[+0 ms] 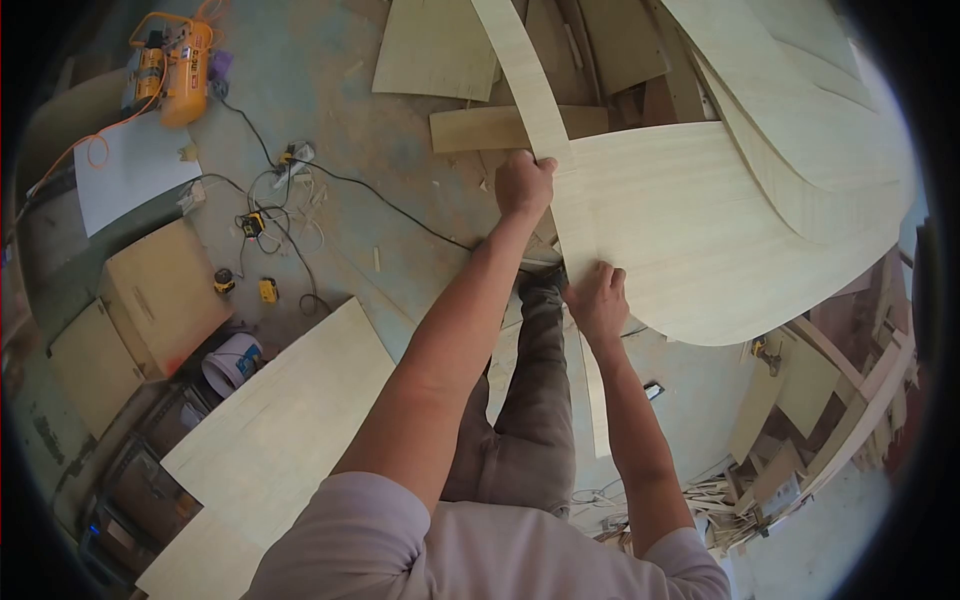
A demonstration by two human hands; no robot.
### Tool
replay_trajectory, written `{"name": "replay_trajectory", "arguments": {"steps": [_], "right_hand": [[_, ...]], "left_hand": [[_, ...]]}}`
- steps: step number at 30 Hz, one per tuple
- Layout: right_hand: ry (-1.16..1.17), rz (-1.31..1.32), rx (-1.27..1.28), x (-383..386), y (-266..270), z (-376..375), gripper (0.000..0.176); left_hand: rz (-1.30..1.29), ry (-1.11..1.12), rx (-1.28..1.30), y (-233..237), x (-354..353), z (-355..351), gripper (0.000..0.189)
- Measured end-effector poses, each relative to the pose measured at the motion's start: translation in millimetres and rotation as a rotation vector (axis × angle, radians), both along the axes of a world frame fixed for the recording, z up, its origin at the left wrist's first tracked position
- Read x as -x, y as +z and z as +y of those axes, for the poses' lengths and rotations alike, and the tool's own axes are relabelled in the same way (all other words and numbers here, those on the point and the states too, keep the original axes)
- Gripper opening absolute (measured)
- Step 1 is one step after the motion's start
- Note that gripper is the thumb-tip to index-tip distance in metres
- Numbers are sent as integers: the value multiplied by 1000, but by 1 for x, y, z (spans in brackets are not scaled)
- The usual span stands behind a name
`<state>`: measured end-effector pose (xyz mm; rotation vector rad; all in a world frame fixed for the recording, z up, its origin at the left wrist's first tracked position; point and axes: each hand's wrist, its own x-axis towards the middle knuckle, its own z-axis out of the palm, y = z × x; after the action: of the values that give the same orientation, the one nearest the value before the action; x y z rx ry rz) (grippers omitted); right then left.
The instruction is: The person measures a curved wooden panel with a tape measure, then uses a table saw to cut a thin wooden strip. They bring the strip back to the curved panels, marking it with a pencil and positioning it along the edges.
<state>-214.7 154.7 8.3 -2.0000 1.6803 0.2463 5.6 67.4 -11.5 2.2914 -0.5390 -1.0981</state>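
Observation:
A long, narrow wooden strip (532, 85) runs from the top of the view down along the left edge of a wide pale wood panel (680, 220). My left hand (525, 183) grips the strip's left edge, its thumb on the upper face. Lower down, my right hand (598, 300) is closed at the strip and the panel's lower left edge, fingers bent over the wood. Its fingertips are partly hidden. The panel has a rounded lower edge and lies beneath curved sheets (800, 120) on the right.
An orange air compressor (185, 75) stands at upper left. Black cables, a yellow battery (268, 290) and a white bucket (232, 362) are on the floor. A large board (290, 410) lies at lower left. Wood scraps (720, 500) and a drill (765, 355) are at lower right.

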Motion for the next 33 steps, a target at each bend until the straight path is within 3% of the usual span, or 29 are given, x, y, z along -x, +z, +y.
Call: {"name": "replay_trajectory", "arguments": {"steps": [7,10,33], "right_hand": [[8,-9,7,-1,0,1,70],[12,-5,1,0,-2,1,70],[28,-25,22,2,-1,-2,68]], "left_hand": [[-104,-99,-19,-16,-14,-7,33],[-22,-125,-36,-11,-22,-10,32],[22,-43,-11,-15,-17,-7,28]]}}
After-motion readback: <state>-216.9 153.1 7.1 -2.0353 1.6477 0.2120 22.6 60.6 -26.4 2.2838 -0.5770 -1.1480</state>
